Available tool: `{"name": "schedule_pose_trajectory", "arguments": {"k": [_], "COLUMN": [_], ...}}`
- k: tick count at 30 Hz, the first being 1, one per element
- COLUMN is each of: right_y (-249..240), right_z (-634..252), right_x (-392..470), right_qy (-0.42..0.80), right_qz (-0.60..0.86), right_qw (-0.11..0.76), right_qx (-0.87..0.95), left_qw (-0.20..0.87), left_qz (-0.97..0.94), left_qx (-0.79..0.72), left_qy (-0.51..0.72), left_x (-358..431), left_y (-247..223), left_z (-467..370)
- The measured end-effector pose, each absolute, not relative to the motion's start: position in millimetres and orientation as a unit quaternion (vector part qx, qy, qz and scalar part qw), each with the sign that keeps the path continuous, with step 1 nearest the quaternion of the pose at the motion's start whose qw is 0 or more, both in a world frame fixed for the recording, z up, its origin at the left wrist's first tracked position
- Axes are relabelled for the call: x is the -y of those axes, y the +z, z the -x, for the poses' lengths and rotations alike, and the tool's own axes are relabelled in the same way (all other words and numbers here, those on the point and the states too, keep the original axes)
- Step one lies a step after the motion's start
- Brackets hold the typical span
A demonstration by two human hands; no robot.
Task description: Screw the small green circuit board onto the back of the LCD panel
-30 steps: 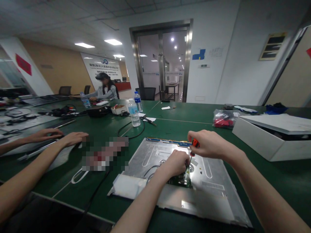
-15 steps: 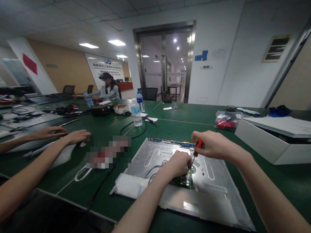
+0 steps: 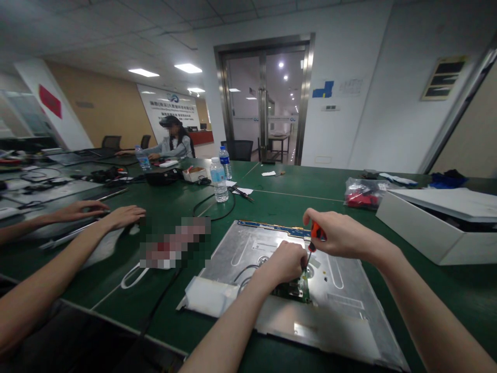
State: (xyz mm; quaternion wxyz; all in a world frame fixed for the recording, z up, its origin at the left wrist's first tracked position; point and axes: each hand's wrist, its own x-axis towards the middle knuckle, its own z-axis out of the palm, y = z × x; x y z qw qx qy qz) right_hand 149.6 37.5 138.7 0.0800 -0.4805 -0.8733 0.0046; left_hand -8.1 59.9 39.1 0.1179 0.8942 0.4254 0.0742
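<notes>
A red-and-black screwdriver (image 3: 317,235) is held by its handle in my right hand (image 3: 341,234), its shaft pointing down. My left hand (image 3: 286,261) is closed beside the shaft, over a green circuit board (image 3: 298,291); what its fingertips grip is hidden. Beneath both hands lies a flat silver metal panel (image 3: 337,311), which looks like the back of a display. A narrow blue circuit strip (image 3: 272,228) runs along its far edge. White padded wrapping (image 3: 212,298) covers its near left corner, with dark wires close by.
Two water bottles (image 3: 219,180) stand beyond the panel. To the right are a white box (image 3: 430,228) and a plastic bag with red contents (image 3: 361,194). A co-worker's hands (image 3: 120,216) rest at the left; another person (image 3: 176,142) sits farther back.
The camera view has shifted slightly. My right hand has turned a little around the screwdriver handle; my left hand stays in place over the circuit board.
</notes>
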Motion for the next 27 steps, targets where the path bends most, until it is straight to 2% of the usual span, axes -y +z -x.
{"name": "schedule_pose_trajectory", "arguments": {"k": [8, 19, 23, 27], "right_y": [145.0, 143.2, 144.4, 143.7], "right_z": [-142.9, -147.0, -143.4, -146.2], "right_x": [-38.6, -33.5, -34.3, -34.0], "right_qy": [0.021, -0.037, -0.013, -0.021], "right_qz": [0.495, 0.503, 0.519, 0.509], "right_qw": [0.057, 0.038, 0.022, 0.037], "right_qx": [0.867, 0.863, 0.854, 0.86], "left_qw": [0.119, 0.098, 0.104, 0.11], "left_qz": [-0.9, -0.903, -0.904, -0.9], "left_qx": [-0.411, -0.414, -0.41, -0.415], "left_qy": [0.077, 0.059, 0.06, 0.076], "left_x": [-61.0, -61.2, -61.0, -60.9], "left_y": [39.4, 38.8, 40.1, 39.7], "left_z": [8.0, 7.9, 7.6, 7.5]}}
